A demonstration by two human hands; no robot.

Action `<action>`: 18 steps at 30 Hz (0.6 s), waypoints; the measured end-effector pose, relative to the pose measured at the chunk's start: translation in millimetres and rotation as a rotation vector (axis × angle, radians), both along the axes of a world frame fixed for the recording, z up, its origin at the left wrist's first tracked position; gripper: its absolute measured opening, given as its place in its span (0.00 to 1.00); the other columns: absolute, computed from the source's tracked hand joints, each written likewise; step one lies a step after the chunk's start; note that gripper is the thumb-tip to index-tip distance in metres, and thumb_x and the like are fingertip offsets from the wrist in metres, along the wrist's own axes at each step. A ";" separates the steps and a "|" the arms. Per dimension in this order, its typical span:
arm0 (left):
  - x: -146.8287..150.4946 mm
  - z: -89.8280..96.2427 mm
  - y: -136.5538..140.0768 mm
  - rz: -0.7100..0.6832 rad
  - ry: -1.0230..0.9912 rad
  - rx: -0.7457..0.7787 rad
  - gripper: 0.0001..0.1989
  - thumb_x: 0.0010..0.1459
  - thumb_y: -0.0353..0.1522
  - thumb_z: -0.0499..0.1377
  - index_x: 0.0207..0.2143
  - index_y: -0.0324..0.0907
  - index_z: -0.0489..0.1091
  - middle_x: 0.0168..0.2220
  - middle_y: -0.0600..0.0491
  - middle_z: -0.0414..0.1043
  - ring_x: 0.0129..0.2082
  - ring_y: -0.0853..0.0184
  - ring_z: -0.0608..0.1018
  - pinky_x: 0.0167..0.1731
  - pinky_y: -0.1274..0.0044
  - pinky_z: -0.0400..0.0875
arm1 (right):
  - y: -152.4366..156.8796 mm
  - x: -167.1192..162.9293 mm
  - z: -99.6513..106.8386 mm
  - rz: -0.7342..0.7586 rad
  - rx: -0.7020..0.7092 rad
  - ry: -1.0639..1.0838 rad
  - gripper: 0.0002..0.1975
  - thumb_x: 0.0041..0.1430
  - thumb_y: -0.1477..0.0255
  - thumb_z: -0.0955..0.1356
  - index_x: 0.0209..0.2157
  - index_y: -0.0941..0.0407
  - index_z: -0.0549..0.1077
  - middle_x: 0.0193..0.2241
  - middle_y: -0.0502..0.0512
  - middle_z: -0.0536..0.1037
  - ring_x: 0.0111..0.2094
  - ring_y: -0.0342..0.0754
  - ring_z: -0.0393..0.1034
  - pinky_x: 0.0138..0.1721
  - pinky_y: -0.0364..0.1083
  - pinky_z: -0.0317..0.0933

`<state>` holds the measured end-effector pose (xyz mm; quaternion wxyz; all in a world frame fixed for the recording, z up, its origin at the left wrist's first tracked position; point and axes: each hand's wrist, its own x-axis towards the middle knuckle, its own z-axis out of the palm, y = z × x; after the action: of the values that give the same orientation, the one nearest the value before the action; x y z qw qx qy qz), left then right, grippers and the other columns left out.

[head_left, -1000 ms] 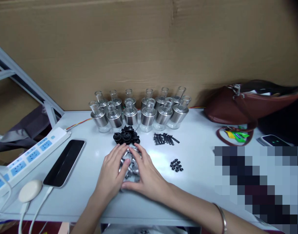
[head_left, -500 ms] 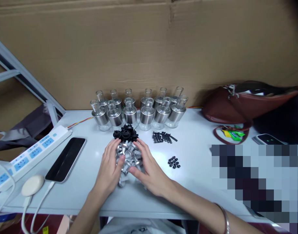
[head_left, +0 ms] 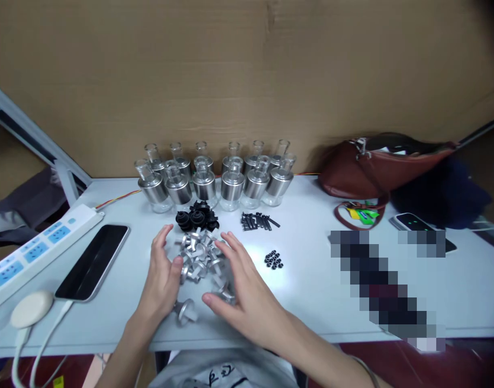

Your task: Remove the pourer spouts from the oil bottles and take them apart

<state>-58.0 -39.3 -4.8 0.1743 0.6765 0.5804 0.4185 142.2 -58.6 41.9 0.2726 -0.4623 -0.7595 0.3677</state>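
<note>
A heap of silver flanged metal parts (head_left: pixel 199 250) lies on the white table between my hands. My left hand (head_left: pixel 164 275) is at its left side, fingers apart and holding nothing. On the right side, my right hand (head_left: pixel 242 291) is spread and covers some of the parts. One silver part (head_left: pixel 186 311) lies loose near my left wrist. Just behind the heap is a pile of black ribbed parts (head_left: pixel 198 217). To the right are short black rods (head_left: pixel 258 221) and a cluster of small black rings (head_left: pixel 273 260).
Two rows of glass bottles with metal bands (head_left: pixel 232 186) stand at the back against the cardboard (head_left: pixel 214 81). At left are a phone (head_left: pixel 93 264), a power strip (head_left: pixel 40 248) and a white round charger (head_left: pixel 32 309). A brown handbag (head_left: pixel 343 167) sits at right, with another device (head_left: pixel 416 222).
My hands have moved apart, uncovering more of the silver heap. The loose silver part near my left wrist shows more fully. The view has shifted slightly to the right.
</note>
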 end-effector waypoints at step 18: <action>-1.0 -10.6 -34.9 0.063 -0.175 0.490 0.25 0.58 0.34 0.61 0.15 0.43 0.50 0.14 0.61 0.48 0.14 0.75 0.57 0.15 0.78 0.55 | -48.3 10.5 -50.1 -0.346 0.391 -0.175 0.08 0.62 0.67 0.65 0.41 0.55 0.69 0.28 0.52 0.73 0.26 0.47 0.70 0.25 0.44 0.63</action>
<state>-59.0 -74.2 -15.4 0.0418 0.6415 0.4652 0.6085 152.7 -106.9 -8.3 0.3489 -0.5537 -0.7464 0.1208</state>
